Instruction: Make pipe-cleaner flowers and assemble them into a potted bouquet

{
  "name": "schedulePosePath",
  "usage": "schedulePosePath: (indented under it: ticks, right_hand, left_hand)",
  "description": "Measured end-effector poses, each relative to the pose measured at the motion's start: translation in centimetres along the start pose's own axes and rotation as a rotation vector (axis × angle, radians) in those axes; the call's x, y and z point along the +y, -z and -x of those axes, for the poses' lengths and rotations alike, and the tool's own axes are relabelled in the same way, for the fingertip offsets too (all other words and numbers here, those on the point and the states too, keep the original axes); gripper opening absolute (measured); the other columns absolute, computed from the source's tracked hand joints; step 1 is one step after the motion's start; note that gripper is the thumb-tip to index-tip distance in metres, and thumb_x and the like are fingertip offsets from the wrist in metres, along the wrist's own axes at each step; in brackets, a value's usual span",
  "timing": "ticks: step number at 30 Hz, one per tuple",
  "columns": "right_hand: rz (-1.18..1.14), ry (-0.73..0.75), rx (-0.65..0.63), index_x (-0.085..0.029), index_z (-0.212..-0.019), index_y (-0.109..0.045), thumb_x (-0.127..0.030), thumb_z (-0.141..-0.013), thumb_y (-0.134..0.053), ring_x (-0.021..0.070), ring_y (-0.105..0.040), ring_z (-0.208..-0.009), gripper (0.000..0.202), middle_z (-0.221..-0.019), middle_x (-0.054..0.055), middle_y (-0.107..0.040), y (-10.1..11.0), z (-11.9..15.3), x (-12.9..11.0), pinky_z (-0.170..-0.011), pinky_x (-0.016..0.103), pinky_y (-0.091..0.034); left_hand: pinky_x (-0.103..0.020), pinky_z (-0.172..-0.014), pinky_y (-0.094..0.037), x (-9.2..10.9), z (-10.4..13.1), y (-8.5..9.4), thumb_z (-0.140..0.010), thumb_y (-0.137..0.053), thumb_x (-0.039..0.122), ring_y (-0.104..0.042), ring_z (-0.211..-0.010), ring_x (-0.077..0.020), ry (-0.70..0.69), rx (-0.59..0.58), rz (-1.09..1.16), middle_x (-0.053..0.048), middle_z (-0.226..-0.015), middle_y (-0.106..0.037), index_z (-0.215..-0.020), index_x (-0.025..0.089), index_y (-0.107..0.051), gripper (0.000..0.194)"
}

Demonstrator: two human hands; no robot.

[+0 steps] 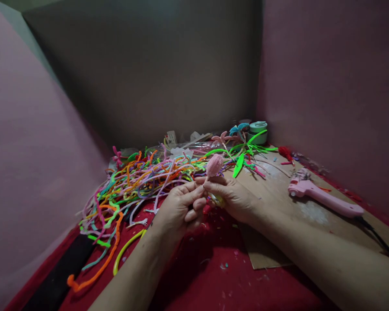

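Note:
A fuzzy pink pipe-cleaner bud (215,165) stands upright above my fingertips, on a short pale stem. My left hand (187,203) pinches the base of that stem between thumb and forefinger, its other fingers curled in. From the other side, my right hand (230,192) also pinches at the stem base. Something yellow (218,200) shows under the right palm; its kind is hidden. Just behind the hands lies a bright green leaf shape (239,165).
Many coloured pipe cleaners (139,181) lie heaped on the left of the red cloth (210,268). A pink corded tool (324,198) rests on a brown board (269,255) at right. Behind are pipe-cleaner flowers (222,138) and a mint-green container (257,131). Walls close in.

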State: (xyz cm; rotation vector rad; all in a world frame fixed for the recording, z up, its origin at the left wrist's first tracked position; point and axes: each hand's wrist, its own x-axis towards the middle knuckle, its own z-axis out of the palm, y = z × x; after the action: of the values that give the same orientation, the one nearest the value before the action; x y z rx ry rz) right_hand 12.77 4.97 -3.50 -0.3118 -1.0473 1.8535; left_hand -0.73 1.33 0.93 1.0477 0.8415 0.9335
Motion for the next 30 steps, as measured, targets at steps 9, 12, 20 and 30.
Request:
schedulePosePath:
  ticks: [9,12,20,30]
  right_hand:
    - [-0.118,0.035,0.113,-0.017,-0.077,-0.065,-0.022,-0.066,-0.072,0.0096,-0.056,-0.066,0.014,-0.074,-0.001,-0.063,-0.4,0.0,-0.1,-0.064,0.023,-0.043]
    - [-0.132,0.009,0.155,-0.018,-0.076,-0.065,-0.021,-0.066,-0.072,0.0097,-0.057,-0.068,0.013,-0.076,-0.002,-0.064,-0.8,0.1,-0.4,-0.063,0.022,-0.042]
    - [0.032,0.029,0.106,-0.019,-0.079,-0.068,-0.027,-0.067,-0.071,0.0106,-0.053,-0.066,0.015,-0.074,-0.001,-0.064,-0.6,0.3,-0.2,-0.064,0.025,-0.039]
    - [0.1,0.068,0.009,-0.018,-0.085,-0.069,-0.029,-0.068,-0.068,0.0138,-0.054,-0.069,0.02,-0.067,0.0,-0.062,0.1,-0.2,-0.3,-0.071,0.029,-0.041]
  left_hand:
    - [-0.016,-0.037,-0.029,-0.4,-0.1,-0.5,-0.081,-0.052,0.035,-0.033,-0.036,-0.0039,-0.195,0.146,-0.569,0.006,-0.051,-0.042,-0.07,0.017,-0.048,0.022]
    - [-0.019,-0.047,-0.033,-1.0,-0.2,-0.5,-0.08,-0.052,0.025,-0.041,-0.047,-0.0062,-0.461,0.301,-1.009,0.004,-0.057,-0.047,-0.073,0.016,-0.052,0.011]
    - [-0.017,-0.046,-0.031,-1.2,-0.2,0.1,-0.085,-0.044,0.024,-0.036,-0.045,-0.0062,-0.574,0.355,-1.114,0.005,-0.053,-0.043,-0.067,0.018,-0.052,0.02]
    - [-0.015,-0.033,-0.024,0.2,0.2,-0.7,-0.079,-0.054,0.031,-0.031,-0.033,-0.0027,-0.224,0.253,-0.48,0.007,-0.046,-0.041,-0.062,0.016,-0.047,0.024]
